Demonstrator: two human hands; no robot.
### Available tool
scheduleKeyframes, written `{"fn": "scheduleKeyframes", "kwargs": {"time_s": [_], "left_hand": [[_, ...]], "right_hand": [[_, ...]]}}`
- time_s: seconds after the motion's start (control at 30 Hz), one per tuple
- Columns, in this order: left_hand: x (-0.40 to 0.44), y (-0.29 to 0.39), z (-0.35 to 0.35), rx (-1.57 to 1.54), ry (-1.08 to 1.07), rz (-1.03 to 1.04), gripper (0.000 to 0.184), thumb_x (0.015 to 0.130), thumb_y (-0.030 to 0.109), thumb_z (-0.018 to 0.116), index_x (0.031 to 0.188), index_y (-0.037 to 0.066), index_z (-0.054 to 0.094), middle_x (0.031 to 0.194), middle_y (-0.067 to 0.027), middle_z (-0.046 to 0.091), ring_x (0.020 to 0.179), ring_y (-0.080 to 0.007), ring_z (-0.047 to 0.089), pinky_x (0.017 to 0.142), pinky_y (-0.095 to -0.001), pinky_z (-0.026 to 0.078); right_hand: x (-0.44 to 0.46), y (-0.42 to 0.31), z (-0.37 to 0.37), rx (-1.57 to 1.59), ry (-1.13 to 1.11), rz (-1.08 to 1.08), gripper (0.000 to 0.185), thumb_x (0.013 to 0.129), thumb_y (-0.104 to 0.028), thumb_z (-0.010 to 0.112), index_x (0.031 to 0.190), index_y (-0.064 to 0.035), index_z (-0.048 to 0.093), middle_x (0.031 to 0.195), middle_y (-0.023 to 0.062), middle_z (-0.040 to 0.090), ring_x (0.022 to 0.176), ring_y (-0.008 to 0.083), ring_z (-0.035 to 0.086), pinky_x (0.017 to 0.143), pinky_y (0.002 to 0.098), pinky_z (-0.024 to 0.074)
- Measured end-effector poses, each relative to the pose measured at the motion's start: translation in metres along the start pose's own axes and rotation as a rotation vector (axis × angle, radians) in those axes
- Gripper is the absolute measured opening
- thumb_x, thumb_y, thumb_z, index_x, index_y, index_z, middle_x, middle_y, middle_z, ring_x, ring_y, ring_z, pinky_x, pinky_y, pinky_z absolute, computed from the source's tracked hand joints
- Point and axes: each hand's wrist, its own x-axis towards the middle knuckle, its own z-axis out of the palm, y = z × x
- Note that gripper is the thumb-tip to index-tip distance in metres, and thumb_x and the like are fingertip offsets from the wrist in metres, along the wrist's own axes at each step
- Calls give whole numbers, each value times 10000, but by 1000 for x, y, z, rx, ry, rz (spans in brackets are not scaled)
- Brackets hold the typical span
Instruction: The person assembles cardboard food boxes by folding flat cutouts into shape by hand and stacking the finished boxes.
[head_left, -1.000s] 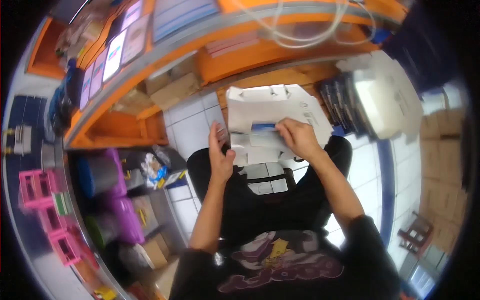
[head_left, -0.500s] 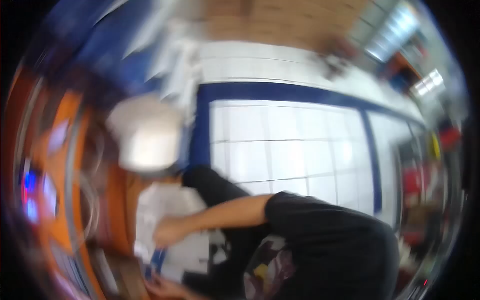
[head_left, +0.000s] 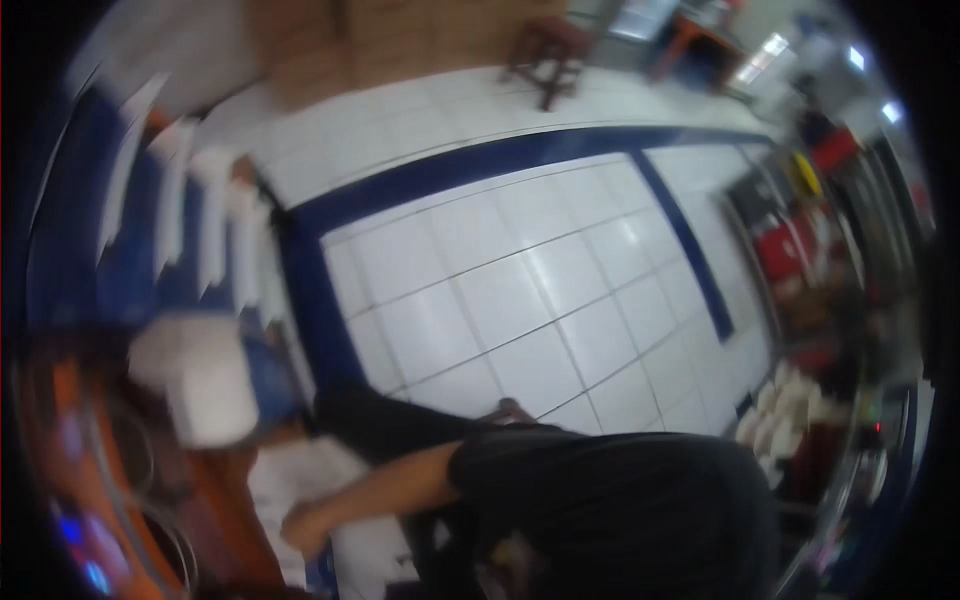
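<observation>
My right hand reaches down from a short black sleeve at the lower left. Its fingers look curled closed, but blur hides what is in them. Just below the fingers shows a small blue piece, cut off by the frame's bottom edge; its kind cannot be made out. White sheet-like material lies under and around the hand, close to my dark-clothed leg. My left hand is out of the picture.
An orange-brown desk with cables runs along the left. Beside it is a cream-coloured rounded object. A white tiled floor with blue bands stretches ahead. A red-brown stool stands near cardboard boxes. Cluttered shelves line the right.
My view has swung up and to the right, so the desk and my right hand sit lower in the picture. My left hand, earlier by the blue piece, has left the frame.
</observation>
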Motion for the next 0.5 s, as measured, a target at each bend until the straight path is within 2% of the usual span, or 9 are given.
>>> {"fn": "scheduleKeyframes", "kwargs": {"time_s": [0.07,0.1,0.17,0.2,0.23,0.3,0.37,0.43,0.5], "left_hand": [[4,-6,-11,244,34,-8,311,1011,226,668,1131,-58,710,1087,-236,711,996,-315,681,898,-395,550],[-12,-14,-17,15,12,-398,312,1000,224,681,1135,-55,711,1087,-222,718,995,-310,685,910,-389,541],[-20,2,-18,-71,-14,-497,214,927,123,728,1068,-38,738,1070,-155,732,991,-287,675,920,-398,519],[0,36,-22,-35,-76,-480,170,895,97,743,1028,-8,756,1020,-141,736,996,-279,669,911,-384,509],[-1,33,-20,-91,-79,-269,112,872,75,752,970,21,763,965,-134,734,961,-276,665,905,-376,505],[-3,31,-17,35,-187,-126,106,786,34,774,876,87,753,893,-87,717,902,-281,644,1018,-488,439],[-7,36,-18,115,-236,-105,69,822,109,786,876,75,757,816,-63,703,900,-284,646,1002,-484,433],[-13,48,-32,77,-195,-270,102,818,146,802,894,89,764,944,-103,700,983,-299,630,1012,-473,435],[-17,42,-43,24,-111,-369,142,800,162,816,915,94,769,1047,-123,677,1035,-317,607,1019,-480,430]], "right_hand": [[-6,1,1,72,-30,-50,300,777,-306,665,630,-53,728,649,165,682,609,308,651,590,478,522],[13,22,37,40,60,-211,331,817,-310,644,617,-57,720,605,160,654,570,322,627,584,491,518],[1,10,32,-51,-32,-208,337,829,-324,639,627,-69,726,581,152,641,546,355,619,601,497,525],[-26,-24,-11,-18,-129,-96,320,842,-336,674,668,-76,743,641,156,675,617,354,665,631,494,529],[-29,-29,-11,-72,-178,-64,273,869,-342,703,759,-101,769,742,147,717,747,343,708,711,487,537],[-36,-40,-14,-133,-276,-103,223,903,-349,707,886,-138,778,865,129,744,890,355,709,810,486,532],[-39,-36,-1,-152,-261,-188,245,913,-358,701,921,-124,774,877,138,744,901,362,707,812,477,535],[-61,-62,-15,-188,-312,-216,255,912,-365,703,936,-122,775,882,141,744,914,360,707,816,470,536],[-70,-83,-26,-78,-381,-40,280,903,-382,713,957,-115,780,922,126,753,949,359,703,870,459,527]]}}
